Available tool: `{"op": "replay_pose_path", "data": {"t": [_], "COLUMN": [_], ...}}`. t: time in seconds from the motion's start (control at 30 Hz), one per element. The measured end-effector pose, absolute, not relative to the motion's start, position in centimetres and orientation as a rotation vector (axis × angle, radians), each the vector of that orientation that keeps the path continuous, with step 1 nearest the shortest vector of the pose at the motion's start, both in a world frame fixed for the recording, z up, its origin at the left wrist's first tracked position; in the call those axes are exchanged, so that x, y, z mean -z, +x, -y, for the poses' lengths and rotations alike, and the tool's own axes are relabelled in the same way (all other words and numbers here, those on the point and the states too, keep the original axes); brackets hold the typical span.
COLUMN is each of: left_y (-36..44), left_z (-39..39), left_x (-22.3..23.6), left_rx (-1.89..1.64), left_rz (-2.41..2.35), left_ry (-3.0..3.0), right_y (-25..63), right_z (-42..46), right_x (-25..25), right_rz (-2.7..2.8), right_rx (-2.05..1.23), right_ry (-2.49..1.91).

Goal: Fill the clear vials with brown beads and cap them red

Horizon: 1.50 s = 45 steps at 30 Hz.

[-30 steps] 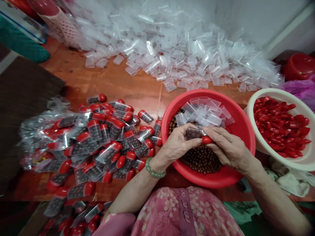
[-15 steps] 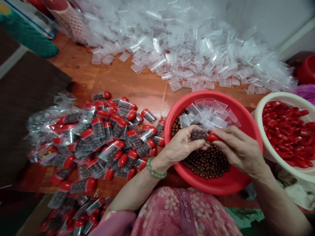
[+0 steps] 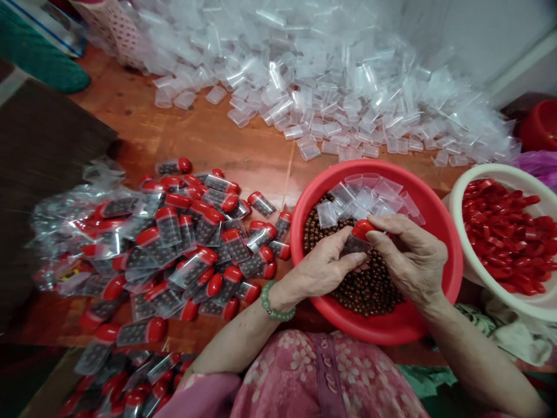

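The left hand (image 3: 324, 270) bent inward, its fingers closed on a clear sleeve (image 3: 354, 245) of beads, while the right hand's (image 3: 407, 258) curved fingers pinched the red cap (image 3: 363, 229) over a red bowl (image 3: 435, 191).

A glossy reddish-brown wooden surface (image 3: 217, 157) spreads across the room. Beyond its far edge rises a pale wall (image 3: 474, 35) with a white trim strip (image 3: 533, 72). A dark brown mat (image 3: 43, 174) lies along its left side, and a pink perforated plastic basket (image 3: 112, 35) stands at its far left corner.
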State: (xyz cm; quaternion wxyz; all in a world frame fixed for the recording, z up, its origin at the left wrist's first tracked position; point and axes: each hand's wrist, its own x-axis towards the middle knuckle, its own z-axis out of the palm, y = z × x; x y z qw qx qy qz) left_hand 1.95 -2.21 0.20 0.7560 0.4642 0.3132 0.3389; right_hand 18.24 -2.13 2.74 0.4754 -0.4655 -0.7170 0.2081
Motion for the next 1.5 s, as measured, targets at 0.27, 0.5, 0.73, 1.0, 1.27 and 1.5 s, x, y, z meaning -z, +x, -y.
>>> {"op": "replay_pose_path", "data": {"t": [0.27, 0.5, 0.73, 1.0, 1.27, 1.5], "left_y": [1.7, 1.7, 2.0, 1.5, 1.4, 1.6], "left_z": [2.2, 2.1, 1.9, 2.1, 2.1, 2.5], "left_x": [-0.1, -0.1, 0.4, 0.0, -0.5, -0.5], "left_rx": [-0.690, -0.709, -0.769, -0.737, -0.754, -0.691], "left_rz": [-0.732, -0.668, -0.549, -0.545, -0.739, -0.899], "left_ry": [1.102, 0.875, 0.768, 0.889, 1.120, 1.472], "right_y": [19.1, 19.3, 18.6, 18.8, 20.1, 19.8], "right_z": [2.1, 2.4, 1.9, 1.6, 2.0, 2.1], "right_x": [-2.5, -1.3, -1.0, -0.7, -2.4, -2.2], "right_rz": [1.978, 2.404, 2.409, 2.349, 2.365, 1.881], "right_rx": [-0.360, -0.068, 0.230, 0.185, -0.460, -0.687], "right_ry": [-1.079, -1.038, -0.982, -0.899, -1.037, -1.156]}}
